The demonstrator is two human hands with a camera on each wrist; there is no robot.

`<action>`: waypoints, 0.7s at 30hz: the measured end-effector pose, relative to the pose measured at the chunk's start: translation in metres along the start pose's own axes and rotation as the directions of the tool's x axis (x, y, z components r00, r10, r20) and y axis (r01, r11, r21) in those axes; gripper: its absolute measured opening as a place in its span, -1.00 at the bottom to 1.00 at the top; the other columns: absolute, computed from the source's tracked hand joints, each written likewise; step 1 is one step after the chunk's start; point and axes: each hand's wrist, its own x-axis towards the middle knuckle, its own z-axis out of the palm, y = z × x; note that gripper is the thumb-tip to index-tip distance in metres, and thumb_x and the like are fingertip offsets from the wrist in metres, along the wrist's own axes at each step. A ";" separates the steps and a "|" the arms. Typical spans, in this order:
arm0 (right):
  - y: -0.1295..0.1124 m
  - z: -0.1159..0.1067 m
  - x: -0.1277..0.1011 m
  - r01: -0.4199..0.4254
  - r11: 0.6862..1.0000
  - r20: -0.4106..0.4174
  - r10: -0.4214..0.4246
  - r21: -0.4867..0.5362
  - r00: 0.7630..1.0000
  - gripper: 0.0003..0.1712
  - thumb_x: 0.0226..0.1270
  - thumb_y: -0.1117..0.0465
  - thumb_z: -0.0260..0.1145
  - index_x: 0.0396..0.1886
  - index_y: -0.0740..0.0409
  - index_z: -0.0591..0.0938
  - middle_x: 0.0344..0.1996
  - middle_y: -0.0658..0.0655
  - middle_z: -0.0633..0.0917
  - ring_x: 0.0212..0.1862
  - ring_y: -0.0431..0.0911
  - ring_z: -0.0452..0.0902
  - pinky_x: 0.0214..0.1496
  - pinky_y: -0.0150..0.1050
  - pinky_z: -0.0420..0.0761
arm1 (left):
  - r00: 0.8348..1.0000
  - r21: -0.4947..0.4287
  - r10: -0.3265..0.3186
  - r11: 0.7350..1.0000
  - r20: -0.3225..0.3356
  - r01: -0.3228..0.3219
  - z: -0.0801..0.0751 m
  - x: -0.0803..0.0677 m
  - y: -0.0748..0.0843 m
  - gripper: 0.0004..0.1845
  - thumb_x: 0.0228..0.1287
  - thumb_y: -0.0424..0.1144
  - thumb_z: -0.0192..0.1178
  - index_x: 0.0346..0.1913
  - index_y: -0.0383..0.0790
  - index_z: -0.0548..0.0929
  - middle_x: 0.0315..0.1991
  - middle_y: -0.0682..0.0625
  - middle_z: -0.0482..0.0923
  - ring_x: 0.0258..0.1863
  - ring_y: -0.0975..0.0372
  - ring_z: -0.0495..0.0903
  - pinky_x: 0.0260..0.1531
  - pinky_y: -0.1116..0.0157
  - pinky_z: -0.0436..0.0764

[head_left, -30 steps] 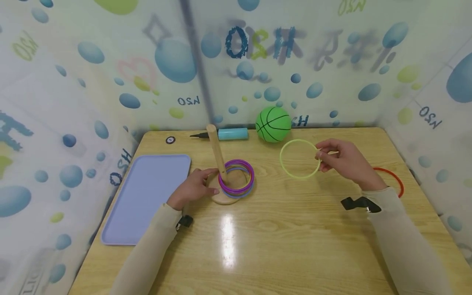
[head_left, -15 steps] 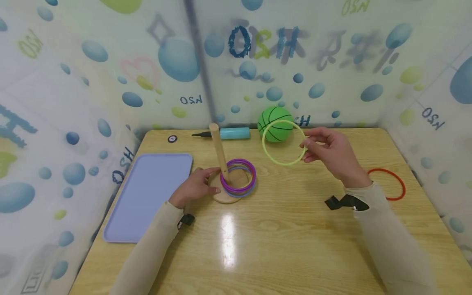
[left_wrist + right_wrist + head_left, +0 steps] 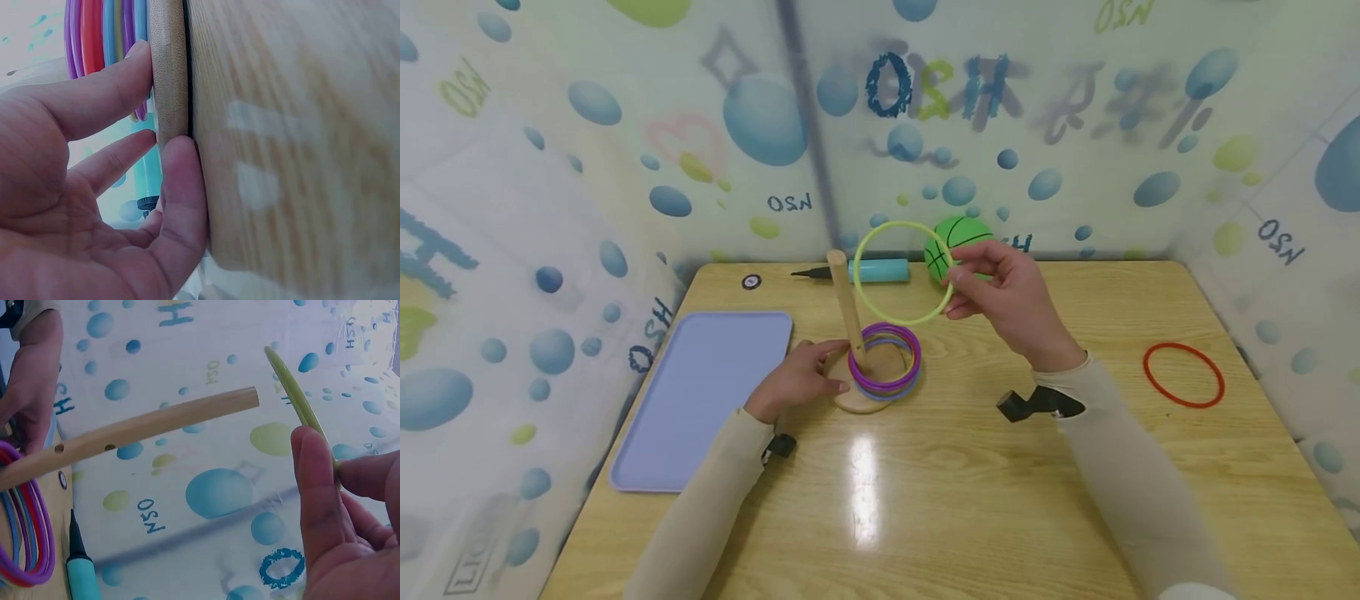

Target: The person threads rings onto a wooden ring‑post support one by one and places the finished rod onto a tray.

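My right hand (image 3: 1003, 292) pinches a thin yellow-green ring (image 3: 855, 271) by its right side, between thumb and fingers. The ring is held upright in the air, its left edge just right of the top of a wooden peg (image 3: 844, 296). In the right wrist view the ring (image 3: 289, 382) appears nearly edge-on beyond the peg's end (image 3: 247, 398). Several purple, red, blue and yellow rings (image 3: 92, 34) lie stacked round the peg's foot, off to its right. My left hand (image 3: 797, 382) grips the edge of the round wooden base (image 3: 169, 75), thumb and fingers at its rim.
A lavender tray (image 3: 700, 400) lies at the left. Along the back are a small round black-and-white disc (image 3: 751, 282), a turquoise pump with a black nozzle (image 3: 880, 271) and a green ball (image 3: 962, 229). A red ring (image 3: 1221, 385) lies flat at the right.
My right hand has carried the yellow-green ring leftward and up, from the right of the ball to beside the peg's top. The red ring is now fully uncovered. My left hand stays on the base.
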 end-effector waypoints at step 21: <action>0.046 0.054 0.028 -0.198 0.968 0.001 0.201 0.154 0.980 -0.71 0.56 0.39 0.27 0.17 0.41 0.55 -0.29 0.13 0.75 -0.46 -0.13 0.76 -0.30 -0.21 0.79 | 1.000 0.011 0.017 1.000 -0.014 -0.017 0.001 0.000 0.002 -0.18 0.24 -0.17 0.55 0.55 -0.17 0.46 -0.02 -0.24 0.58 -0.01 0.02 0.41 -0.04 0.16 0.44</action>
